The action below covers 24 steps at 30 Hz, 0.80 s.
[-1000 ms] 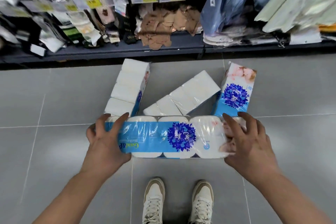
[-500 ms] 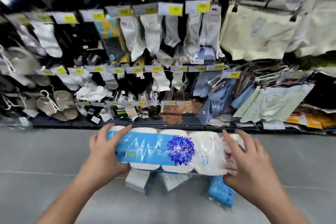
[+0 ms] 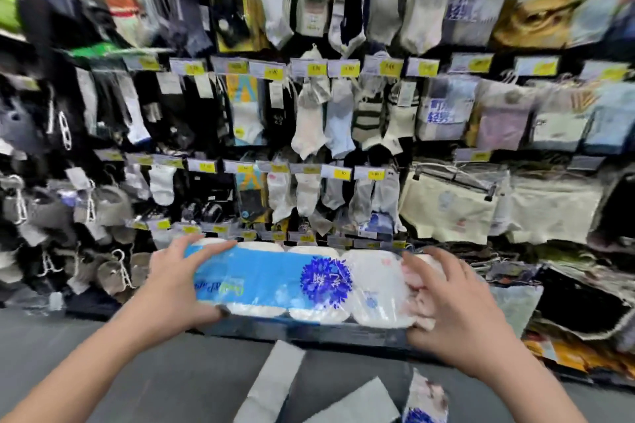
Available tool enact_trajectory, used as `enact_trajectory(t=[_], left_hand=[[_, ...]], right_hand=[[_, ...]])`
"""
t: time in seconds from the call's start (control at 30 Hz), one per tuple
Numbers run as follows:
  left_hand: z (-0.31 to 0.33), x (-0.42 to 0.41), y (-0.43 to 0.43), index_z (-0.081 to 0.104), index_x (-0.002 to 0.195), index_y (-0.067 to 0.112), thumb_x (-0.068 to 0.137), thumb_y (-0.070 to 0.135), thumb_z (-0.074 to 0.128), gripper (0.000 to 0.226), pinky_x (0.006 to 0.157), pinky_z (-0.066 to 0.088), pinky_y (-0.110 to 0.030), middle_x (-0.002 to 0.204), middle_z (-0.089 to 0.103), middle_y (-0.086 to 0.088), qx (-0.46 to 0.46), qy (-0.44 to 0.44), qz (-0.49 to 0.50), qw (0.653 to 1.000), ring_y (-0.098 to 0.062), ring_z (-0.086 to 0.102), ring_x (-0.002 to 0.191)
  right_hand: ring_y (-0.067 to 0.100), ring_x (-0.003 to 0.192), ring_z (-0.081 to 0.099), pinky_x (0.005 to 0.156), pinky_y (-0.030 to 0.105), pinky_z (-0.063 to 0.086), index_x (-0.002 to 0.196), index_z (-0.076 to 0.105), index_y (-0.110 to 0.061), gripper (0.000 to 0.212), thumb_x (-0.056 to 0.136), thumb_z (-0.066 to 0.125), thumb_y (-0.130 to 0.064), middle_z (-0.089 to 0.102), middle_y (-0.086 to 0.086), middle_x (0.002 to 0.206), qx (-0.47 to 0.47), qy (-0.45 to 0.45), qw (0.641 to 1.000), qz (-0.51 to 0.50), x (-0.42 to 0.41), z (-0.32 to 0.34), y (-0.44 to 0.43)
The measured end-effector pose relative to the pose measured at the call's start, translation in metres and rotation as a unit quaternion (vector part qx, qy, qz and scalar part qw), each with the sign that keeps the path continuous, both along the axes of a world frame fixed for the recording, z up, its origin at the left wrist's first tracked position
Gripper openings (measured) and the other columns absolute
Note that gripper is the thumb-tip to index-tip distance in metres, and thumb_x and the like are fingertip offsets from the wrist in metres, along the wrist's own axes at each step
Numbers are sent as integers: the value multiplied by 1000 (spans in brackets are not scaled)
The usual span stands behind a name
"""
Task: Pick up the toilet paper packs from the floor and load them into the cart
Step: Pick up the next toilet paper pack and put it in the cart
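Observation:
I hold a long toilet paper pack (image 3: 295, 283) level in front of me, white rolls in clear wrap with a blue band and a blue flower print. My left hand (image 3: 171, 285) grips its left end and my right hand (image 3: 450, 306) grips its right end. Three more packs lie on the grey floor below: one (image 3: 271, 385), a second (image 3: 357, 402) and a third with a blue flower (image 3: 424, 398) at the bottom edge. No cart is in view.
A store rack (image 3: 309, 120) of hanging socks and yellow price tags fills the view straight ahead. Folded garments (image 3: 457, 206) hang at the right. The rack's dark base shelf (image 3: 309, 333) runs just beyond the pack. Grey floor (image 3: 137, 371) lies at the left.
The pack has come up from the floor to chest height in both hands. The view has tilted up from the floor and my shoes to the sock rack.

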<state>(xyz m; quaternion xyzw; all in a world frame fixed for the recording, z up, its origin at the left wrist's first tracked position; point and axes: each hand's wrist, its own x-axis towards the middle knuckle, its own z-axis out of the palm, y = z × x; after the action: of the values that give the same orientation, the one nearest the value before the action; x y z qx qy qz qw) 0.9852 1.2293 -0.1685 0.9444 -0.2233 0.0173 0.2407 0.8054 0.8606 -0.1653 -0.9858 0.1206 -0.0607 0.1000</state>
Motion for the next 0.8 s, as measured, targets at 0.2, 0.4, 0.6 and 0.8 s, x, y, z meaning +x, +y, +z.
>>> enact_trajectory(t=[0.2, 0.4, 0.6, 0.8], left_hand=[[39, -15, 17, 48, 127, 71, 44, 54, 81, 91, 110, 31, -36, 139, 35, 21, -45, -6, 0, 999, -24, 32, 128], [54, -33, 45, 51, 128, 66, 53, 39, 96, 92, 111, 32, -34, 141, 36, 20, -55, -31, 62, 996, -20, 31, 131], [66, -58, 100, 51, 126, 68, 53, 38, 97, 91, 109, 28, -29, 139, 36, 20, -52, -57, 144, 987, -18, 32, 129], [73, -85, 173, 55, 126, 63, 50, 39, 97, 90, 111, 25, -30, 138, 38, 17, -32, -69, 227, 971, -22, 36, 131]], right_hand=[[26, 136, 41, 111, 45, 39, 148, 36, -46, 105, 47, 62, -58, 34, -5, 152, 26, -38, 998, 50, 19, 33, -12], [25, 133, 44, 111, 43, 41, 147, 43, -42, 104, 46, 65, -55, 38, -5, 146, 59, -60, 988, 133, 57, 48, -4], [30, 139, 39, 114, 50, 38, 146, 45, -39, 103, 46, 65, -56, 38, 0, 147, 78, -83, 967, 228, 105, 52, 35], [28, 138, 39, 114, 48, 38, 146, 43, -39, 103, 47, 66, -56, 38, -1, 147, 89, -89, 940, 317, 150, 58, 112]])
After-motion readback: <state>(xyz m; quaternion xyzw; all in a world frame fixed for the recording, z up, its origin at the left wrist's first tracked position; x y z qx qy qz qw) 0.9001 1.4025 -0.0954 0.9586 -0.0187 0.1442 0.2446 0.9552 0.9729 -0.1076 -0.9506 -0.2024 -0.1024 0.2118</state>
